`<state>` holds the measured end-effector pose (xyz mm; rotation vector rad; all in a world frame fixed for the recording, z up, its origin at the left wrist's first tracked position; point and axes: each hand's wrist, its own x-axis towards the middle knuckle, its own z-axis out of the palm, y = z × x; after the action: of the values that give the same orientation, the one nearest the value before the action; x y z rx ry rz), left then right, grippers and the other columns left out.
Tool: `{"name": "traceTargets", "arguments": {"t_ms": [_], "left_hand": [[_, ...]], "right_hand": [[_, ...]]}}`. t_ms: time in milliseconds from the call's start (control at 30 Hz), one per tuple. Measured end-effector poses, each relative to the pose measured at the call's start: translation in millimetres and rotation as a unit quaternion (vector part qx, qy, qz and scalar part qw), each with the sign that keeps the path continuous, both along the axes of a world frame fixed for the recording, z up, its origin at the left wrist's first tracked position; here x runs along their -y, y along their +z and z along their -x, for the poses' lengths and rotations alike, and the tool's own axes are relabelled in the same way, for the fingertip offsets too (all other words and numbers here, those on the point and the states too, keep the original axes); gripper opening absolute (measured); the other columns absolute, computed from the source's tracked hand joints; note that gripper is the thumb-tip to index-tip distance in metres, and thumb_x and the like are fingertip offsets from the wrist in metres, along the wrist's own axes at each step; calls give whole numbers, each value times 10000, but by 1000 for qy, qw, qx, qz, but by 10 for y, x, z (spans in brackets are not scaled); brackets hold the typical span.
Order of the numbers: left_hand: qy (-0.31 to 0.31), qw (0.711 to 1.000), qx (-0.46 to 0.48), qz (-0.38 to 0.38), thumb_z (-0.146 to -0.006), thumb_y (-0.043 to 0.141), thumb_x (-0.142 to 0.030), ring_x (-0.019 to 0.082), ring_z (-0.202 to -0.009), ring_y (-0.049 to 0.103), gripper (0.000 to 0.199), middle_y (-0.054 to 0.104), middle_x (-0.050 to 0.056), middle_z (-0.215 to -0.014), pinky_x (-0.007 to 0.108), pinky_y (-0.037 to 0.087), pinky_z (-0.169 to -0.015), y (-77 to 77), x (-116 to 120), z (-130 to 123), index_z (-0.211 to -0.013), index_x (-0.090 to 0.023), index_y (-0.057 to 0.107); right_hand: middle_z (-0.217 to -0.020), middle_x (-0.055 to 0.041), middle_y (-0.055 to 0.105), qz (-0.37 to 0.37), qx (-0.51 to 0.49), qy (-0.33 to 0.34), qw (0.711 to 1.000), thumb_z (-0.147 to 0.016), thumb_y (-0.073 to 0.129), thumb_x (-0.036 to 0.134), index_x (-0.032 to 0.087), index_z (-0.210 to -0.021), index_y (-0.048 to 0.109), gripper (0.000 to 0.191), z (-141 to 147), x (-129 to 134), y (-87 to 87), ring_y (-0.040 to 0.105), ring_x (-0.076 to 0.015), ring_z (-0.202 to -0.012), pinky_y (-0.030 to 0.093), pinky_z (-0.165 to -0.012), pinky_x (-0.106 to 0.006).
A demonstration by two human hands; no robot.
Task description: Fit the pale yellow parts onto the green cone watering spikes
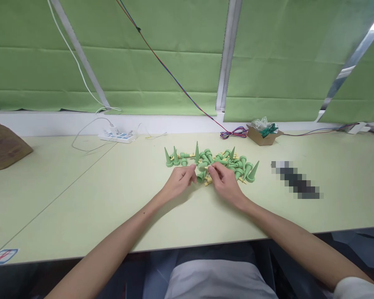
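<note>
Both my hands are over a heap of green plastic plant watering spikes [238, 173], mixed with small yellow valves [206, 182]. My left hand [181, 179] is at the heap's near left side, thumb and fingers pressed together. A green spike piece [202, 167] shows right beside its fingertips; whether they grip it is hard to tell. My right hand [227, 183] pinches a small yellow valve [207, 167] that points left toward that green piece. A green spike [197, 153] stands upright behind, and another spike [253, 172] leans at the right end.
A cardboard box [262, 137] with plastic bags stands behind right, beside coiled wires [235, 133]. A white power strip [118, 136] lies at the back left. A brown bag [6, 145] is at far left, a blurred dark object [299, 182] at right.
</note>
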<state>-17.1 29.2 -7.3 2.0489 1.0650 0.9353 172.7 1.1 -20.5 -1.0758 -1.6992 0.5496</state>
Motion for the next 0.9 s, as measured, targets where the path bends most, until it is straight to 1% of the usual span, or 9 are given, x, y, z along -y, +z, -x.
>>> {"name": "traceTargets", "arguments": {"t_ms": [100,167,233,400,533,600,700,767,900], "left_hand": [[-23,996,13,80,-970,253,-639,142,-525,505,706,546,29,-559,272,397,-534,-13,-7,10,-659,-152,659],[-39,993,18,108,-956,272,-663,136,-507,497,700,565,34,-584,274,394,-519,-13,-8,15,-700,-147,671],[-49,992,22,116,-949,303,-664,128,-491,482,672,548,24,-573,273,386,-514,1,0,16,-722,-148,669],[-54,994,20,90,-950,400,-602,114,-470,457,561,484,-10,-525,271,369,-519,55,43,17,-680,-154,603],[-75,995,20,66,-938,494,-510,111,-536,484,435,488,-13,-632,266,371,-538,51,56,16,-694,-156,559],[-62,997,18,37,-892,584,-471,109,-590,482,362,484,-15,-699,255,369,-548,45,56,9,-709,-163,538],[-37,999,13,2,-834,667,-453,102,-631,452,372,418,-27,-728,239,364,-555,45,55,-4,-684,-168,481],[-34,999,14,-4,-820,687,-460,100,-648,451,366,405,-23,-764,235,377,-558,46,53,-7,-711,-167,497],[-40,999,20,-27,-807,716,-438,100,-656,483,306,470,4,-861,242,416,-558,29,48,-4,-830,-163,584]], "right_hand": [[-613,35,400,-6,11,19,1000,-999,427,407,216,-791,522,298,2,9,2,365,-131,-547,293,-551,-273],[-635,29,428,-10,18,33,999,-1000,428,390,214,-794,533,290,1,11,0,368,-129,-555,295,-557,-272],[-653,25,446,-12,22,41,999,-1001,427,373,213,-804,541,278,-1,9,-2,365,-128,-562,295,-561,-272],[-641,29,424,-11,16,44,999,-1000,428,366,216,-779,506,278,-8,3,-1,358,-130,-559,289,-556,-274],[-620,36,409,-14,16,46,999,-1004,420,362,217,-748,462,297,-12,1,2,357,-128,-548,286,-555,-274],[-608,42,383,-14,19,43,999,-1007,412,359,220,-731,418,309,-12,0,-1,358,-127,-545,283,-551,-272],[-597,45,376,-7,22,38,999,-1016,388,363,223,-714,361,334,-8,1,-8,356,-124,-537,282,-544,-272],[-595,45,381,-4,18,40,999,-1021,372,373,224,-709,344,347,-4,1,-13,353,-123,-532,287,-543,-273],[-592,42,389,-4,8,43,999,-1025,360,375,223,-695,337,364,-2,1,-25,364,-120,-527,294,-538,-276]]}}
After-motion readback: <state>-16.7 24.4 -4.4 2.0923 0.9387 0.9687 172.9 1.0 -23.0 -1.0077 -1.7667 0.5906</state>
